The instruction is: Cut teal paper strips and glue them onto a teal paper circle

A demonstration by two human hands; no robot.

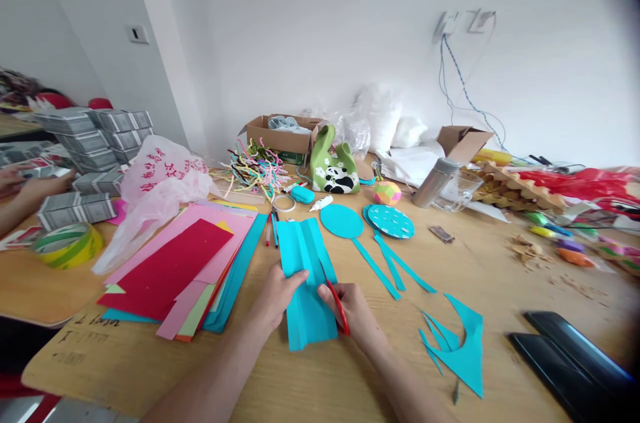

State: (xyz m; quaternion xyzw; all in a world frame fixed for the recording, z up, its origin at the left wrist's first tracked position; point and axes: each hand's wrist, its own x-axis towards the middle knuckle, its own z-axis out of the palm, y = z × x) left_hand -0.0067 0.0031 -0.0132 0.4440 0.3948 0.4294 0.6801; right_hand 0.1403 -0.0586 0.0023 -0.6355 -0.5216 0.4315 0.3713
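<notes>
My left hand [281, 293] grips the left edge of a folded sheet of turquoise paper [306, 313], its thumb lying on top. Creases run lengthwise down the sheet. In my right hand [354, 311] are red-handled scissors [341, 308], at the sheet's right side, where a long slit parts a strip from the rest. The scissor blades are mostly hidden by the paper. Just beyond lie a turquoise paper disc [343, 221] with a strip by it and a white-flecked turquoise disc [391, 221] with two strips. Turquoise offcuts [469, 349] rest to the right.
Coloured paper sheets [170, 269] are stacked at left, beside a plastic bag [163, 173] and yellow-green tape [69, 246]. Behind stand pipe cleaners [256, 166], a green panda bag [334, 169] and a steel bottle [436, 183]. Black phone-like objects [555, 369] lie right. Another person's hands [43, 189] show far left.
</notes>
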